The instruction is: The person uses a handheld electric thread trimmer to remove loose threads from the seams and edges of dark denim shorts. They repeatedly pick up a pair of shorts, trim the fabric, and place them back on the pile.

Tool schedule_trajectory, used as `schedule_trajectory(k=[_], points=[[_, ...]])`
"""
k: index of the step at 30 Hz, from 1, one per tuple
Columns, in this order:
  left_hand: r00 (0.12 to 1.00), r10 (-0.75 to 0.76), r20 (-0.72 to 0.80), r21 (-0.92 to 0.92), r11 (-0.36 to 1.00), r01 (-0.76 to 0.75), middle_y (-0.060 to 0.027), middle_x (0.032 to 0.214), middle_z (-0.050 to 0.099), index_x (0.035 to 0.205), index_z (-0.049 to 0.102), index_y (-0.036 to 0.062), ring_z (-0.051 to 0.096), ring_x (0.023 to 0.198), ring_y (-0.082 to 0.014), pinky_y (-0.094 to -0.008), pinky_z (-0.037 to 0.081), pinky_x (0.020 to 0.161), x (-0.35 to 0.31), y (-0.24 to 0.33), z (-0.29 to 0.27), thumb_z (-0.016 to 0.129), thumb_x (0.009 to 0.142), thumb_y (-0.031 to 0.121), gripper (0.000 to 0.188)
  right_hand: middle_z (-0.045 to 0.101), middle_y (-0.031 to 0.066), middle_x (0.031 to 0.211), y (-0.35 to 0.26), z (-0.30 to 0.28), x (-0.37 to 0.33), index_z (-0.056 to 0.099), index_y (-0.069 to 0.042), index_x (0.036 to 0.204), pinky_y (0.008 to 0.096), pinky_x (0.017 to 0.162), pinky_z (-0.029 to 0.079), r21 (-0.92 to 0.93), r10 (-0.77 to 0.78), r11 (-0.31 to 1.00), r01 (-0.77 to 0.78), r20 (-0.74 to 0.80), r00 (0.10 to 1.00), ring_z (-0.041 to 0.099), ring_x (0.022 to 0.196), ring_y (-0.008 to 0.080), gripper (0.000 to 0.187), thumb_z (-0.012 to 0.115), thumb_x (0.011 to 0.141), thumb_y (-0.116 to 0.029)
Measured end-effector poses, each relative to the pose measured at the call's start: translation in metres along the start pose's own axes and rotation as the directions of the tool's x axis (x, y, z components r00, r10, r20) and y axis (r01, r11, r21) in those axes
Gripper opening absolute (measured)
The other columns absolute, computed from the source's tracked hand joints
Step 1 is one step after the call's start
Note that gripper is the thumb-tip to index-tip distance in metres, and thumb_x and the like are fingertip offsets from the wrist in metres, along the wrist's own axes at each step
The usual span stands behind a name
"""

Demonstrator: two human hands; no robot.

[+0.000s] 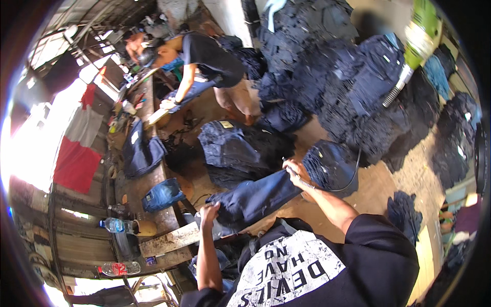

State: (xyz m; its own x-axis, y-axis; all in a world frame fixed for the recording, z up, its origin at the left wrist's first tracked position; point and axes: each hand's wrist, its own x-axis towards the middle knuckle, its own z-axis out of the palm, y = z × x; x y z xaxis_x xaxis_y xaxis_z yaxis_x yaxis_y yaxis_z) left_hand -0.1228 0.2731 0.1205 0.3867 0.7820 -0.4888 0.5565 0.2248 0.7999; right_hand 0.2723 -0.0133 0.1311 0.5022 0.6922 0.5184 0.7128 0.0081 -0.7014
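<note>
Dark blue jeans (258, 197) lie stretched out in front of me, over what looks like a board. My left hand (208, 212) grips the near left end of the jeans, fingers closed. At the far right end, my right hand (295, 169) is wrapped round a slim handpiece (306, 184) with a coiled sleeve. A thin dark flexible shaft (353, 179) curves away from it. The handpiece's tip is too small to make out, and I cannot tell whether it touches the cloth.
Jeans piles (232, 146) and a rounded bundle (332, 166) lie just beyond; larger heaps (327, 66) rise behind. A green motor (423, 33) hangs upper right. A co-worker (207, 59) bends over the wooden bench (148, 197), which holds folded jeans (162, 195) and plastic bottles (118, 268).
</note>
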Motion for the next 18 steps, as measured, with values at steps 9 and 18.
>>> schedule_trajectory(k=[9,18], points=[[0.995,0.037,0.091,-0.665,0.746,0.033,-0.0008,0.098,0.065,0.119,0.059,0.0041,0.063,0.087,-0.0115,-0.0322,0.057,0.083,-0.116,0.085,0.358,0.098,0.079,0.0,0.056,0.077,0.0185,0.122,0.051,-0.2,-0.096,0.073,-0.001,0.122,0.0439,0.102,0.057,-0.163,0.293,0.917,-0.365,-0.344,0.892,0.075,0.114,0.0366,0.03,0.082,0.093,-0.005],[0.999,0.031,-0.026,0.041,0.999,-0.03,-0.0231,0.107,0.082,0.121,0.08,0.0008,0.08,0.101,-0.0339,-0.0449,0.061,0.088,-0.141,-0.035,0.281,0.068,0.094,0.028,0.039,0.076,0.0124,0.121,0.033,-0.188,-0.145,0.072,-0.002,0.121,0.0366,0.103,0.055,-0.072,0.38,0.918,-0.39,-0.117,0.917,0.072,0.114,0.0249,0.025,0.082,0.098,-0.006]])
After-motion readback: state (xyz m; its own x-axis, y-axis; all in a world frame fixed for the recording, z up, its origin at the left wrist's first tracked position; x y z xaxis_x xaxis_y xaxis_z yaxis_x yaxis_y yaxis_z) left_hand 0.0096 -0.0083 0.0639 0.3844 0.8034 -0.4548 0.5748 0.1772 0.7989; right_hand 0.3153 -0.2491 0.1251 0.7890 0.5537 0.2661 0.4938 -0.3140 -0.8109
